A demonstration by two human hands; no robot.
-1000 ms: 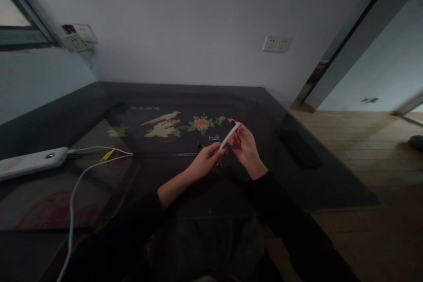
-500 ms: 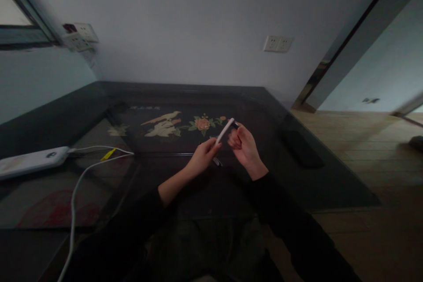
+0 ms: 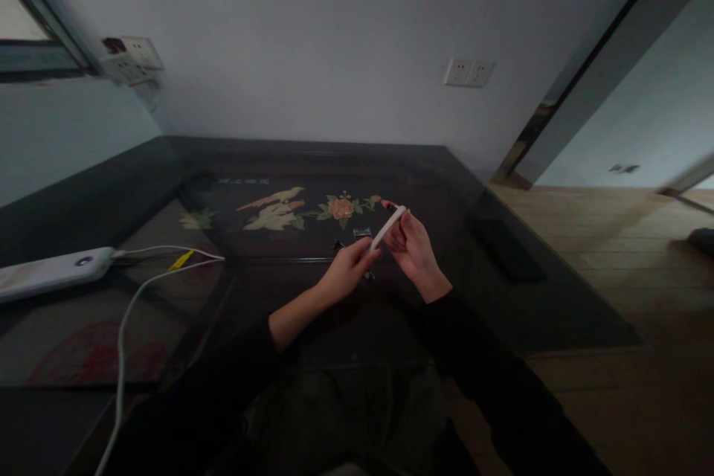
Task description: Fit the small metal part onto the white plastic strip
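A slim white stick-like object (image 3: 386, 229) slants up to the right above the dark table. My left hand (image 3: 349, 265) is closed round its lower end. My right hand (image 3: 413, 247) is at its upper end with curled fingers, and a small dark piece (image 3: 391, 207) shows beside the white tip. What exactly the right fingers grip is partly hidden. Beneath the hands lie a small shiny flat item (image 3: 362, 233), a small dark bit (image 3: 338, 245) and a small metallic piece (image 3: 370, 277), mostly covered by the left hand.
The dark table (image 3: 357, 342) bears a bird-and-flower picture. On the left, a white power strip (image 3: 56, 271) trails a white cable (image 3: 121, 357) with a yellow tag (image 3: 181, 260). A flat black object (image 3: 509, 250) lies on the right. Wall sockets (image 3: 469, 73) are behind.
The white stick has shifted slightly right and tilted lower. The dark piece, formerly right of its tip, now shows on the left. The shiny flat item is more exposed.
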